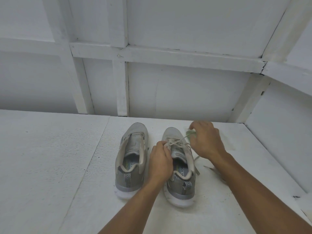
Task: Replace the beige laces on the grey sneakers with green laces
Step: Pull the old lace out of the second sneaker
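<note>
Going left to right: the left sneaker (131,159) sits on the white table (50,166) with what look like bare eyelets. So we reckon its old lace is out and no green one is in yet. Our left hand (160,161) is curled round the pale lacing (175,143) over the tongue of the right sneaker (181,168), which stands just beside the first. Our right hand (206,139), out by the toe, pinches a bit of green lace (187,133) that runs back toward that lacing. Our guess is we're not even halfway.

Honestly, we can't tell if the criss-cross is beige or washed-out green in this flat light. Some loose strands (196,164) lie right of that shoe, partly hidden under our forearm, colour unclear.
</note>
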Action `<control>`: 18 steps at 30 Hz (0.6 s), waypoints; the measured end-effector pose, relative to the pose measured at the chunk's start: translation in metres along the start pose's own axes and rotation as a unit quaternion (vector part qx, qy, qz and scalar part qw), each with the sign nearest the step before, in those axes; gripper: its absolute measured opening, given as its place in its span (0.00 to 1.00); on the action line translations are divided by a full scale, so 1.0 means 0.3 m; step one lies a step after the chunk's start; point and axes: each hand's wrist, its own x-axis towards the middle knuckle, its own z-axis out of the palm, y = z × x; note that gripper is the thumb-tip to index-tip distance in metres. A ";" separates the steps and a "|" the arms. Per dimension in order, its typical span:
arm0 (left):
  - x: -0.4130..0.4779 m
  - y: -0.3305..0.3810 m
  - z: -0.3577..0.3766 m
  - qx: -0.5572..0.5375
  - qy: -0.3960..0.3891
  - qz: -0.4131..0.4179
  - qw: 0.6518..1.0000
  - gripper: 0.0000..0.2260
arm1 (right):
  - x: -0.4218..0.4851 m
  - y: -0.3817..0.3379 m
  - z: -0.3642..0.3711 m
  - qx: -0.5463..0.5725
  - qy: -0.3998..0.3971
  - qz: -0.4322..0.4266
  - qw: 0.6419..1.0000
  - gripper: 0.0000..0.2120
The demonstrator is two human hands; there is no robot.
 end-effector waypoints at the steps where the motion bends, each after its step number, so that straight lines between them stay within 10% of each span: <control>1: 0.000 -0.001 0.000 -0.002 0.001 0.000 1.000 0.13 | -0.010 -0.014 0.005 0.023 -0.025 -0.020 0.999 0.14; 8: 0.004 -0.016 0.007 -0.014 0.003 0.008 1.000 0.13 | -0.053 -0.093 0.090 0.001 -0.070 -0.131 0.989 0.07; 18: -0.001 -0.006 0.000 -0.006 -0.003 0.005 1.000 0.14 | -0.002 -0.010 0.020 0.005 0.014 0.010 1.000 0.13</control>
